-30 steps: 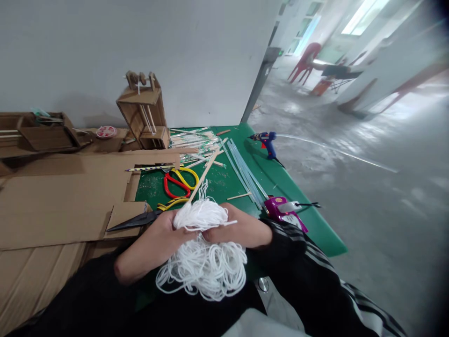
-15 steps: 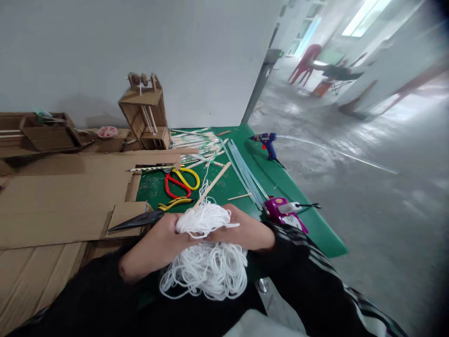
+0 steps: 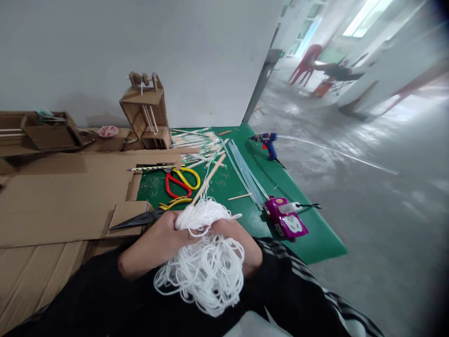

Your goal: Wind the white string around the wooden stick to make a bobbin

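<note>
A loose bundle of white string [image 3: 208,276] hangs below my hands, its upper part bunched between them. My left hand [image 3: 163,241] is closed around the left side of the bunch. On the other side my right hand [image 3: 236,238] grips the string, its fingertips partly hidden by the strands. A flat wooden stick [image 3: 209,179] leans up from behind the bunch; I cannot tell whether a hand touches it. Left of my hands lie pliers with yellow handles [image 3: 175,202] and scissors with red and yellow handles [image 3: 178,189].
Thin wooden sticks [image 3: 199,142] and clear glue sticks [image 3: 245,173] lie on the green table [image 3: 298,206]. A blue glue gun [image 3: 268,144] and a purple power strip [image 3: 286,217] sit on the right. Cardboard sheets [image 3: 63,196] and a cardboard structure [image 3: 147,112] occupy the left.
My right hand has moved left and lower, uncovering more of the power strip. The hanging string has shifted down and slightly left. The wooden stick's upper end has moved left.
</note>
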A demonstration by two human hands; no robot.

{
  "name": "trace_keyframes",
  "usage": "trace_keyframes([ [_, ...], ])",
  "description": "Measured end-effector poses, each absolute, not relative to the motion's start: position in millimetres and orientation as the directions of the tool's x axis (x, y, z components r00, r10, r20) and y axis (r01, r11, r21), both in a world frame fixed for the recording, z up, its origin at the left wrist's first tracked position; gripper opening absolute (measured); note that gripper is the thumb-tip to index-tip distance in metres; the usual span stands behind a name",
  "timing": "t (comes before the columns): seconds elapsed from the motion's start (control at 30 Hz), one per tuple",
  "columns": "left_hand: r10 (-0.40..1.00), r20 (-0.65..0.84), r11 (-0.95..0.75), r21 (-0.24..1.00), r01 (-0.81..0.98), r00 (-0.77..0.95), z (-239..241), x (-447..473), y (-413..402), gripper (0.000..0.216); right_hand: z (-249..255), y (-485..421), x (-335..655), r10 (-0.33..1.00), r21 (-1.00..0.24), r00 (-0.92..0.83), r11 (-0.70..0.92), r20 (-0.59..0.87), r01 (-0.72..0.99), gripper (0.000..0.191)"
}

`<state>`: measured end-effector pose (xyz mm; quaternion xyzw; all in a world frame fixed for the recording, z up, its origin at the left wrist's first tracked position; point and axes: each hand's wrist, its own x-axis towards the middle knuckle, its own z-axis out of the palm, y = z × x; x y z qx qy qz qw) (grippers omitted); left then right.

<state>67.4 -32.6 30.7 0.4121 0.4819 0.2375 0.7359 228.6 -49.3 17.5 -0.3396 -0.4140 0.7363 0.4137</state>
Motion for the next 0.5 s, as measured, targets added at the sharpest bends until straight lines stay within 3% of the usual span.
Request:
trace_keyframes([
  [0.17, 0.759, -0.527, 0.611, 0.779, -0.140, 0.383, 32.7, 73.3, -37.7, 0.027, 14.3, -47.5, 230.6, 0.840, -0.744, -0.491, -0.478, -0.231, -0.467, 0.015],
  [0.37, 0.823, -0.504, 0.557, 0.805, -0.202, 0.263, 24.5, 78.6, -40.4, 0.024, 5.0, -32.6, 241.0, 0.851, -0.877, -0.522, -0.290, -0.053, -0.383, 0.016],
  [0.5, 0.818, -0.513, 0.563, 0.805, -0.186, 0.259, 23.2, 78.5, -39.0, 0.029, 2.0, -30.1, 244.8, 0.827, -0.936, -0.555, -0.259, -0.088, -0.237, 0.025],
])
